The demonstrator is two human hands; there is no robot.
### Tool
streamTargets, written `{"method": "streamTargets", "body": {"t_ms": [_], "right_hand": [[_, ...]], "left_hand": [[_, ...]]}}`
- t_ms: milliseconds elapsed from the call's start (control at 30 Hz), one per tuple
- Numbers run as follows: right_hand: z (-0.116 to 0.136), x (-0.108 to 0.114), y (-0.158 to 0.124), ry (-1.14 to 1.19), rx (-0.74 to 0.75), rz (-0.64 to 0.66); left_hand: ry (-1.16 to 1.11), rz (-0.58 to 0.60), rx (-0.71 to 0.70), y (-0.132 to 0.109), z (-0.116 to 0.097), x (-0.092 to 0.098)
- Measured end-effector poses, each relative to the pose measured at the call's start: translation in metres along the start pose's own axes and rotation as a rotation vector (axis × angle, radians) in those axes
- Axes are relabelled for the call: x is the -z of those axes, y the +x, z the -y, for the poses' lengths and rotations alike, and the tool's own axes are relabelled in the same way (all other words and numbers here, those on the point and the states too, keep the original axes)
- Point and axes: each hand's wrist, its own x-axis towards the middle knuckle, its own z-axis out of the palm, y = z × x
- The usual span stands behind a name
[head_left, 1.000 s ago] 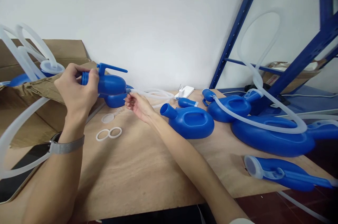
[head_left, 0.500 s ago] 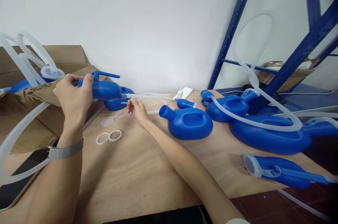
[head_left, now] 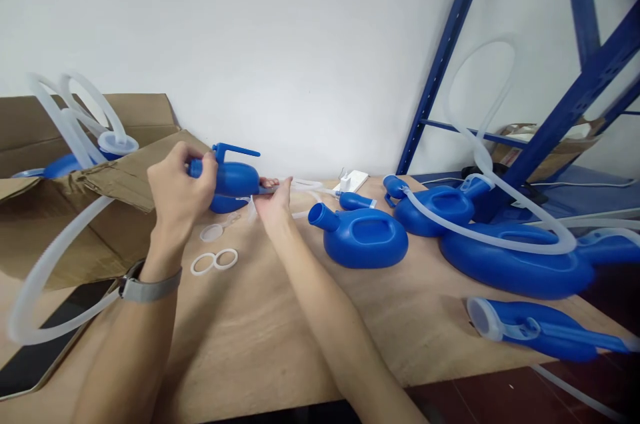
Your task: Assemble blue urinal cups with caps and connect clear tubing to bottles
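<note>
My left hand (head_left: 181, 185) is wrapped round the narrow left end of a blue plastic urinal head (head_left: 235, 179), held sideways above the table, its hinged blue lid sticking up. At its right end, my right hand (head_left: 274, 204) is palm up with curled fingers round the joint where a clear tube (head_left: 305, 185) meets the blue piece; the fingertips are partly hidden. Behind and below lies another blue container (head_left: 227, 204). A clear round cap (head_left: 212, 232) and two joined white rings (head_left: 214, 263) lie nearer on the table.
An open cardboard box (head_left: 125, 177) with tubes stands left, above a dark tablet (head_left: 55, 337). Several blue urinal bottles (head_left: 367, 254) stand right, some with tubes looping over them. A white charger (head_left: 345, 181) lies near the wall. Blue shelving (head_left: 435, 71) rises at the right.
The view has shifted slightly left. Both hands have moved right in the picture with the blue head; my right hand has turned palm up and come closer, against its tube end.
</note>
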Motion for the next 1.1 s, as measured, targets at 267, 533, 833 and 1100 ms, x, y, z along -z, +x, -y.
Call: {"method": "streamTargets", "body": {"t_ms": [267,533,833,1100], "right_hand": [[-0.004,-0.009,0.009,0.055,0.130,0.107],[-0.012,0.003,0.016,-0.097,0.150,0.347],[-0.009,-0.001,0.033,-0.095,0.128,-0.003],[0.010,-0.014,0.021,-0.104,0.053,0.024]], "left_hand": [[0.143,0.345,0.263,0.009,0.015,0.000],[-0.111,0.571,0.559,0.016,0.050,-0.012],[0.114,0.150,-0.174,0.005,0.064,-0.028],[0.028,0.020,-0.392,-0.007,0.091,-0.036]]}}
